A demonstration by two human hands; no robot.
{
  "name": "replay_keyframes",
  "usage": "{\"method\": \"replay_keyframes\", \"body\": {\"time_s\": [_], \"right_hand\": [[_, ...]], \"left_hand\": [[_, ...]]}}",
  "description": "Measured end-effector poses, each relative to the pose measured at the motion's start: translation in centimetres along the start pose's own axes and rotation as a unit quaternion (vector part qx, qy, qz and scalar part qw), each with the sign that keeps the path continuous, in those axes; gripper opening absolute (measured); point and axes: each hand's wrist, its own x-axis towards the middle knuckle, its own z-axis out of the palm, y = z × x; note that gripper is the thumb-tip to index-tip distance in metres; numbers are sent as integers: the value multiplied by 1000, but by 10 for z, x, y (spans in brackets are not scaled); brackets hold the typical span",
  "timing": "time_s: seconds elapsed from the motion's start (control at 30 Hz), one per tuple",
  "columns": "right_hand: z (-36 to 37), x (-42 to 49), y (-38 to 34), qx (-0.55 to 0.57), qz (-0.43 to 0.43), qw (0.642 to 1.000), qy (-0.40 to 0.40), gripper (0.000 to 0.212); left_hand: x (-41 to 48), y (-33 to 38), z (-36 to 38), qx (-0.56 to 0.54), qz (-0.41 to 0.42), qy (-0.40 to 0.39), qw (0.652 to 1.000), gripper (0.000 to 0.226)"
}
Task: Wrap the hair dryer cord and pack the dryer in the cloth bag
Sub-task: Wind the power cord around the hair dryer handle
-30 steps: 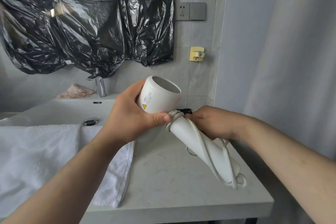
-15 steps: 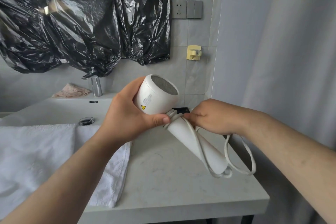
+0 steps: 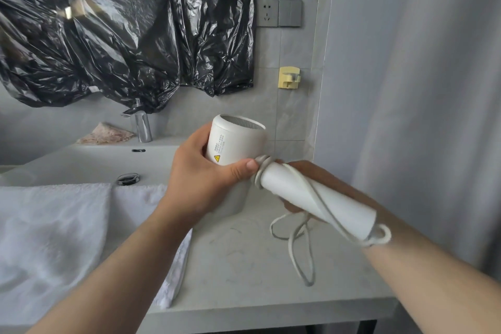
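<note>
At far left a white terry towel (image 3: 54, 238) drapes over the front of a white ceramic basin (image 3: 89, 163), and its right corner lies on the pale stone desk (image 3: 244, 279). Behind the basin stands a chrome tap (image 3: 142, 127) with a pinkish crumpled cloth (image 3: 105, 135) beside it. Crinkled black plastic sheeting (image 3: 122, 30) is taped across the wall above. Further right on the grey tiles we see a grey socket and switch plate (image 3: 279, 13) and a small yellow wall hook (image 3: 289, 77). A pale grey curtain (image 3: 420, 89) closes the right side.

We hold the white plastic hair dryer (image 3: 238, 144) in the air above the desk, its mesh end tilted up and its handle pointing down to the right. The grip of our left hand (image 3: 200, 182) wraps the barrel, thumb pressed at the joint. The white power cord (image 3: 301, 247) rings the joint, crosses the handle on a slant and loops at its end. Our right hand (image 3: 311, 171) is mostly hidden behind the handle. Its fingers curl beneath, and its grip seems to pinch the cord.

Half a second ago the right hand lay on top near the joint and the slack looped out past the handle's end. Now the hand is under the handle, and the slack hangs below its middle. The left hand has not shifted.

A bare stretch of desk shows between the towel and the desk's right end. The front edge runs just below our forearms, and the curtain stands close on the right.
</note>
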Motion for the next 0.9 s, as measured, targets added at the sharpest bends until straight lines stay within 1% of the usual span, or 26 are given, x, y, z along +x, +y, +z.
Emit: {"method": "replay_keyframes", "body": {"time_s": [0.03, 0.07, 0.1, 0.13, 0.17, 0.2, 0.23, 0.3, 0.33, 0.37, 0.47, 0.57, 0.63, 0.77, 0.83, 0.9], "right_hand": [[7, 3, 10, 157, 9, 986, -51, 24], [16, 4, 18, 282, -4, 957, -73, 28], [25, 3, 24, 337, -22, 939, -62, 25], [33, 3, 28, 356, -30, 933, -40, 18], [39, 2, 30, 353, -40, 935, -12, 16], [46, 3, 29, 331, -52, 942, 25, 19], [52, 1, 27, 282, -76, 953, 76, 22], [64, 1, 25, 155, -112, 965, 179, 25], [70, 0, 24, 100, -126, 965, 206, 25], [75, -1, 24, 55, -135, 966, 214, 24], [77, -5, 16, -59, -124, 967, 213, 26], [72, -13, 8, -165, -140, 956, 198, 21], [69, -15, 5, -237, -154, 940, 191, 21], [58, -19, -1, -349, -149, 901, 211, 26], [53, -25, -8, -431, -138, 871, 190, 19], [48, -30, -15, -480, -131, 851, 168, 14]], "left_hand": [[0, 0, 3, -3, -4, 19, 1000, 57], [0, 0, 5, -3, -9, 34, 999, 55], [0, -1, 7, 0, -18, 48, 999, 53], [-1, 0, 10, 4, -26, 59, 998, 52], [-2, -2, 11, 9, -34, 72, 997, 51], [-2, -4, 13, 13, -41, 86, 995, 49], [-3, -5, 14, 12, -48, 102, 994, 46], [-5, -6, 16, 40, -54, 134, 989, 44], [-6, -6, 16, 72, -52, 148, 985, 45], [-6, -6, 17, 102, -49, 161, 981, 46], [-7, -2, 17, 155, -45, 180, 970, 48], [-8, -1, 16, 198, -34, 187, 962, 50], [-8, -2, 14, 223, -34, 191, 955, 53], [-8, -4, 14, 280, -21, 175, 944, 68], [-9, -4, 13, 313, -12, 158, 937, 79], [-8, -6, 11, 337, -11, 136, 931, 87]]}}
